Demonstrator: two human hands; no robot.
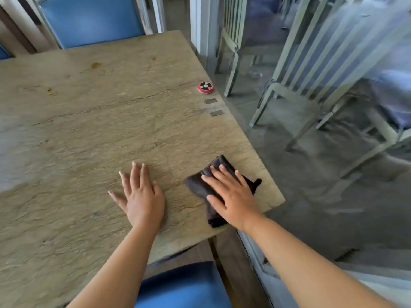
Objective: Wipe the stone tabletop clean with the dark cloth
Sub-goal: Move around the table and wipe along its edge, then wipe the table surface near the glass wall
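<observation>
Dark cloth (201,185), soft and bunched, lies near the stone tabletop's (89,130) right front corner; we judge it slides best pressed flat at its middle. Our right hand (231,194) presses it with straight fingers; our left hand (140,196) rests spread beside it.

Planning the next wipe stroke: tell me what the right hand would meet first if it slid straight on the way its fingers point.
The right hand, flat on the dark cloth, points up and left across the stone tabletop. That line looks like bare stone; the red call button seems to lie off to its right, though depth is uncertain.
</observation>
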